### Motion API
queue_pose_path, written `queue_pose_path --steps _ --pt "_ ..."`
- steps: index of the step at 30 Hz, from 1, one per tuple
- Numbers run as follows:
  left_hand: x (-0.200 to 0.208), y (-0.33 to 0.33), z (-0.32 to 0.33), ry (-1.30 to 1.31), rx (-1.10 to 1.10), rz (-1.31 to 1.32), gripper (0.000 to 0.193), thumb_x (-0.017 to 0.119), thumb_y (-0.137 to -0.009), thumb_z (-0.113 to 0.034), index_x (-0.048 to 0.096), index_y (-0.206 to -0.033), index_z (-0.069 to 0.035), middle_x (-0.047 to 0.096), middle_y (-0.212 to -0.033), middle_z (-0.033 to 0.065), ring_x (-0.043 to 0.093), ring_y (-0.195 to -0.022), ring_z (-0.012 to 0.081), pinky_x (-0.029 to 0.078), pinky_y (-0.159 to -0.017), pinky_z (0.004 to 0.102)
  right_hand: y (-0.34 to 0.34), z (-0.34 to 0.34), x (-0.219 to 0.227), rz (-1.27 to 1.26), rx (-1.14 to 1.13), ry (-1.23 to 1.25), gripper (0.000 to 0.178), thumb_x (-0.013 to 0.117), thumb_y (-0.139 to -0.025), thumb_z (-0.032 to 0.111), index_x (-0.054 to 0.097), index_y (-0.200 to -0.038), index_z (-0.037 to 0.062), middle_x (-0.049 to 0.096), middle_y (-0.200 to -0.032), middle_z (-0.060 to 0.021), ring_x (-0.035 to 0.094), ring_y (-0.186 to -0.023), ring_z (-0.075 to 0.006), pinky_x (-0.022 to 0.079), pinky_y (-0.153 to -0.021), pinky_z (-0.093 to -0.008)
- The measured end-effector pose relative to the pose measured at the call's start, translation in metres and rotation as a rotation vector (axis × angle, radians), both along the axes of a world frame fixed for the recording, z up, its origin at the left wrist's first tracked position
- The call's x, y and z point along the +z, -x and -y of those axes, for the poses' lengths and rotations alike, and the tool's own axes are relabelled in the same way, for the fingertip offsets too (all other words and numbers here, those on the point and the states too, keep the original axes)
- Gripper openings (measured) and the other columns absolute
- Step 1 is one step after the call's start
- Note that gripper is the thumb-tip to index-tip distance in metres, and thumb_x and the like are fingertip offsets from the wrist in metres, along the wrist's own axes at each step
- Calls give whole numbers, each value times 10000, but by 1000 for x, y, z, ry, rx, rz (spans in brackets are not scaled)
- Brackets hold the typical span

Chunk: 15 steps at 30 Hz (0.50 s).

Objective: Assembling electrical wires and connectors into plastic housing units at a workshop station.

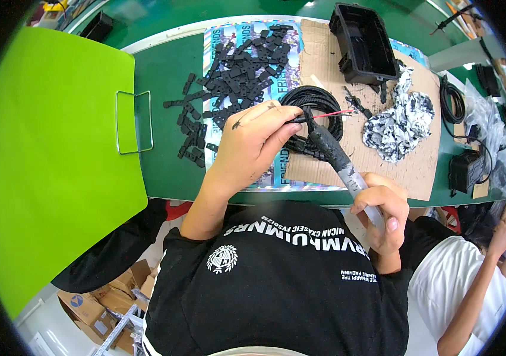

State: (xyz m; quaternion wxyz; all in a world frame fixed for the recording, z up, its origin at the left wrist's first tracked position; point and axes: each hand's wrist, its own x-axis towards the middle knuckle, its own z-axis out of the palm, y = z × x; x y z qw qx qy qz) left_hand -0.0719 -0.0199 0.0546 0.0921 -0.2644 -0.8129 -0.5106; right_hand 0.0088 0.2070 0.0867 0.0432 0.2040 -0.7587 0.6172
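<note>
My left hand (247, 145) is closed in a pinch on a black cable end (296, 119), from which thin red and dark wires (336, 113) stick out to the right. In my right hand (386, 207), fingers wrapped round it, is a translucent white tube (355, 183) whose upper half is smeared black. The tube slants up to the left, and its narrow black tip reaches the cable end; whether they touch, I cannot tell. Beneath the hands lies a coil of black corrugated cable (310, 94). Dark smudges mark my left hand.
Many small black plastic pieces (238, 77) are heaped at the left. A black open box (378, 78) and a black-stained white cloth (398, 130) rest on cardboard (422, 175). A bright green panel (63, 148) stands far left. At right are a cable coil (452, 101) and another person (461, 279).
</note>
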Motion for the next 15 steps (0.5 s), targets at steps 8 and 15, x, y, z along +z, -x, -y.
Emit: queue_pose_path --steps 8,15 --pt "3 1 1 -3 -37 33 174 627 -830 -56 632 -975 40 604 -791 152 594 -683 280 471 -623 333 -1 -2 -1 13 -15 51 532 314 -867 442 588 -720 11 536 -618 -128 483 -505 -238 357 -483 -327" --pt "0 3 5 -87 -117 37 181 623 -823 -39 624 -980 51 592 -772 148 584 -679 269 457 -617 324 -4 -3 -4 42 -23 134 567 322 -881 479 596 -712 13 545 -608 -125 486 -505 -245 362 -488 -344"
